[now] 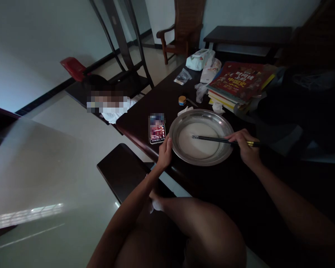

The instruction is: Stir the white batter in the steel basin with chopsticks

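Head view: a wide metal bowl [226, 128] stands near the edge of a dark table [139, 121], a pale mixture [202, 150] spread over its bottom. Closed fingers of the right hand [245, 147] hold a pair of dark chopsticks [212, 139], held close together, their tips at the mixture's middle. The left hand [165, 152] touches the bowl's near-left side; how far its fingers curl beneath, I cannot tell. Just beside that hand lies a phone [158, 137] with its screen lit (part of it blurred). Beyond the bowl are crumpled tissue [218, 108], a small gold-lidded jar [182, 100] and stacked books [240, 82], with plastic bags [199, 59] behind. Farther left, a person in white [111, 116] is beside the table; a dark bench [123, 169] stands nearer.
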Motion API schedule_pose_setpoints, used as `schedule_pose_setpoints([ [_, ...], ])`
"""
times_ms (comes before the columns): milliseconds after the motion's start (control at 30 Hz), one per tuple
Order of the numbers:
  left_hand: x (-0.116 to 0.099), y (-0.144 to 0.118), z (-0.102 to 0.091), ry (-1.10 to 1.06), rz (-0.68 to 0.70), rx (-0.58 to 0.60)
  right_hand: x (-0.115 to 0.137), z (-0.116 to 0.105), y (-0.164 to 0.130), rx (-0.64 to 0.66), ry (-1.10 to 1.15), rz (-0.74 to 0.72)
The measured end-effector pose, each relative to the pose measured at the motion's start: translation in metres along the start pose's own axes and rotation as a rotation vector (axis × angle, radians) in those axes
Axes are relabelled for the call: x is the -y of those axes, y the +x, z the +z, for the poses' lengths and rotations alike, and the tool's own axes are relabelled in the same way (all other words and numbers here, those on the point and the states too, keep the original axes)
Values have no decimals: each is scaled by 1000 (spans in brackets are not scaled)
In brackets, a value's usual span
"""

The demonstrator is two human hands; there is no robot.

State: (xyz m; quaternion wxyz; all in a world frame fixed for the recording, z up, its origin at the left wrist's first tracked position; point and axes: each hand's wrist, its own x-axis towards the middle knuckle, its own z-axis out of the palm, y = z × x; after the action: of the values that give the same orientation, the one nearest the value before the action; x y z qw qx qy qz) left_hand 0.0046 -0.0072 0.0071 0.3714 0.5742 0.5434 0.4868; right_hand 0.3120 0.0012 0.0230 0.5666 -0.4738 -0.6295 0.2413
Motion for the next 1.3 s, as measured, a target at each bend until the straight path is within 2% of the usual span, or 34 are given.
schedule_pose_setpoints([
  [100, 1, 0, 0, -8, -1, 0, 0, 0, 0, -58, 35, -9],
  [267, 1, 0, 0, -12, 2, 3, 1, 1, 0, 15, 28, -9],
  [433, -2, 0, -1, -4, -9, 8, 1, 0, 1, -44, 45, -26],
  [567, -2, 0, -1, -8, -7, 9, 2, 1, 1, 19, 29, -11],
  [733, -2, 0, -2, 5, -9, 7, 1, 1, 1, -36, 52, -25],
  [867, -2, 0, -2, 7, -5, 11, 0, 0, 1, 28, 39, -22],
  [1033, -1, 1, -1, 10, -14, 14, -1, 0, 2, -32, 51, -36],
  [1200, -1, 1, -1, 17, -6, 12, -1, 0, 2, 27, 33, -25],
  [1300, -2, 1, -1, 21, -17, 14, 0, 0, 2, -28, 40, -37],
])
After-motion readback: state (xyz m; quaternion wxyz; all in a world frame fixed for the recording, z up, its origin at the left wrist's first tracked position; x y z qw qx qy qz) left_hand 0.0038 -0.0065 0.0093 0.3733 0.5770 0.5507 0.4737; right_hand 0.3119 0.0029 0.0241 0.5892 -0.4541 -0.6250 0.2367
